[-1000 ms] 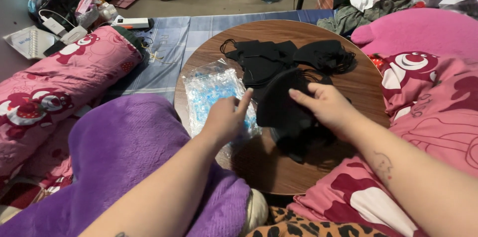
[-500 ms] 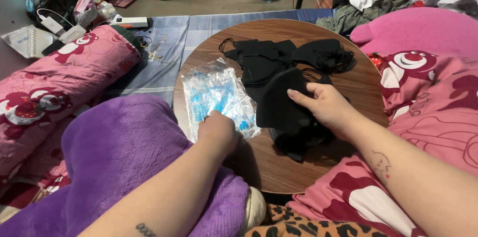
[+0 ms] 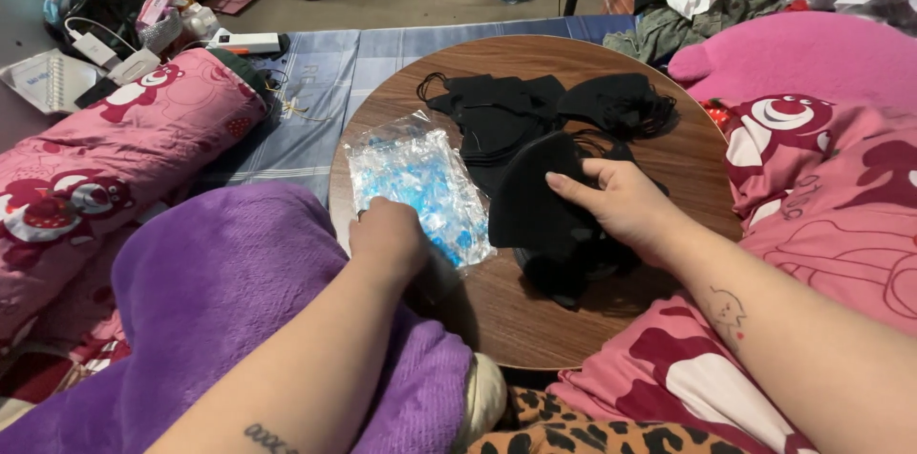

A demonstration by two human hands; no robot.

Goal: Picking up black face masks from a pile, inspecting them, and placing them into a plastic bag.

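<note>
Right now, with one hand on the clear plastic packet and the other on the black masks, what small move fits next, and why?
Probably pinch the packet's near edge and lift it. The left hand is closed at the near edge of the clear plastic packet, which lies flat on the round wooden table, while the right hand already grips a black mask beside it.

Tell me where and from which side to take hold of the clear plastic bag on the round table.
Probably best by the near edge of the clear plastic bag, where the left hand already rests. It lies flat and crinkled on the round wooden table, so pinching loose film from the near side seems easiest.
</note>
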